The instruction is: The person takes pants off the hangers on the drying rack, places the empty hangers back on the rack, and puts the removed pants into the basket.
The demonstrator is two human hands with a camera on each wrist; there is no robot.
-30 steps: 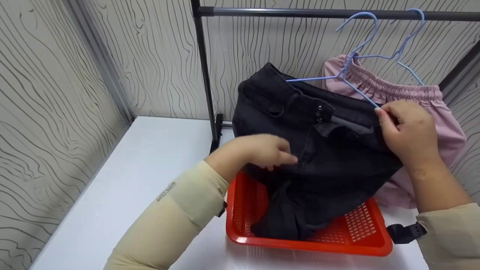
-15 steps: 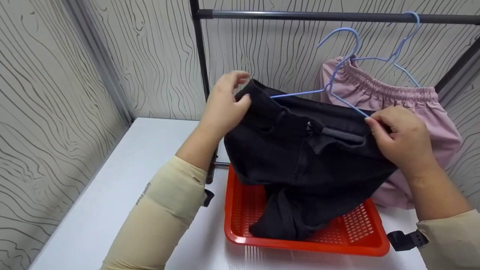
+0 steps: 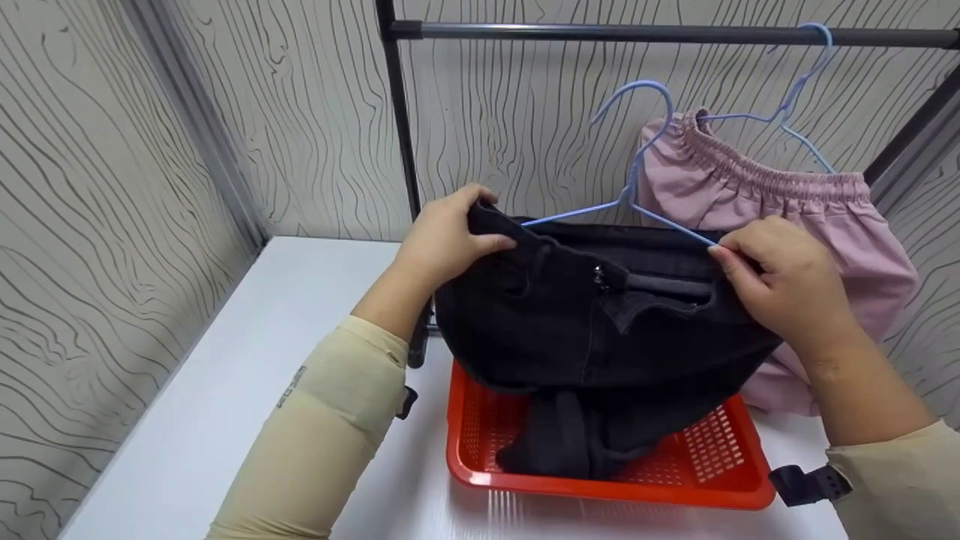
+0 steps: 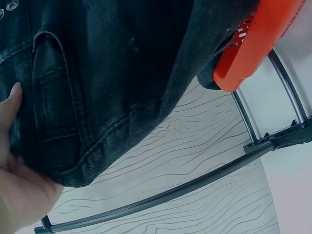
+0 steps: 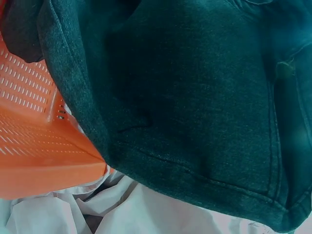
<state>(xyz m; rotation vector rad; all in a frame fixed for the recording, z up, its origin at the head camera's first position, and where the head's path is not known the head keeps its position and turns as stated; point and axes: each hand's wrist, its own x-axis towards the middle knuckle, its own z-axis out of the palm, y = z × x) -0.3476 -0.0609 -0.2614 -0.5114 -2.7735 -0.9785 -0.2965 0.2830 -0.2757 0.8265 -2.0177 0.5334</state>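
Black trousers are held up by the waistband between both hands, their lower part drooping into the red basket. My left hand grips the left end of the waistband, thumb in front; the left wrist view shows the thumb beside a pocket of the trousers. With thumb and fingers my right hand pinches the right end of the waistband together with the arm of a blue hanger. This hanger stands inside the waist opening, its hook free below the rail. The right wrist view shows only cloth of the trousers and the basket.
A black rail of a clothes rack runs across the back. From it hangs a second blue hanger with pink elastic-waist bottoms, behind my right hand. The basket stands on a white table against a patterned wall.
My left hand has risen from the front of the trousers and taken hold of the waistband's left end. Trousers and hanger have come down and left, the hook moving away from the rail.
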